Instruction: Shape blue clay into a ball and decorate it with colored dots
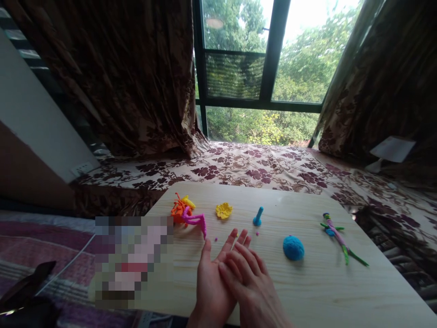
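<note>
My left hand (213, 282) is palm up over the table, its thumb and fingers stretched out. Across that palm lies my right hand (254, 278), palm down, with fingers extended and a little bent. Whether anything sits between the palms is hidden. A tiny yellow bit (236, 235) shows by the left fingertips. Just beyond the hands are two small purple bits, a left one (216, 239) and a right one (257, 233). Farther back stand a blue clay peg with a wider base (258, 217) and a ruffled yellow clay piece (224, 211). Right of the hands rests a blue clay dome (293, 248).
An orange clay figure (178, 213) with a bent magenta strip (196, 219) lies at the table's back left. A purple and green clay stick figure (335, 234) is at the right. The pale wooden table (324, 291) meets a flowered window seat (249, 166). Pixels mask something at left.
</note>
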A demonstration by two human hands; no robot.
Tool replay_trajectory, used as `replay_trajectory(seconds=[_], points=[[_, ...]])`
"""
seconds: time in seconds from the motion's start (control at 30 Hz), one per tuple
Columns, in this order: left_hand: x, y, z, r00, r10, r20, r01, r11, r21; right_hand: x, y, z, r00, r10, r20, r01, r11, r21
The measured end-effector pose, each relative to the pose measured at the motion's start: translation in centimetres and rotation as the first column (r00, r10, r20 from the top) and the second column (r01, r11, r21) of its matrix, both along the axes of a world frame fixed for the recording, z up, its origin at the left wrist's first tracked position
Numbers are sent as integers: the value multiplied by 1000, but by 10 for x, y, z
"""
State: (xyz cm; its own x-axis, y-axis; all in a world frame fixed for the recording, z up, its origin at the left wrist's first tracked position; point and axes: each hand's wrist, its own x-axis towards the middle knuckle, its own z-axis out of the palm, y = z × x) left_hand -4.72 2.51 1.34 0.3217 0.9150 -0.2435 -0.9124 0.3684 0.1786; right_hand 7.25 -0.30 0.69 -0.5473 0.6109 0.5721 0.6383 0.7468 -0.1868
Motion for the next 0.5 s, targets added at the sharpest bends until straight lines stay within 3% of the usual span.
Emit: replay_trajectory(seconds=[0.13,0.3,0.4,0.5], points=[[-1,0,2,999,52,9,-52,998,40,1,-4,-6,999,-43,23,40,992,121],[0,-4,1,998,-68,-14,68,997,35,3,-3,-4,994,-92,52,91,996,22],[2,-4,0,1000,-3,-12,3,999,39,2,-4,-7,997,-61,56,58,997,58],[5,-4,-1,999,-5,-53,6,1000,21,1,-4,-9,992,-101,72,102,995,-12]])
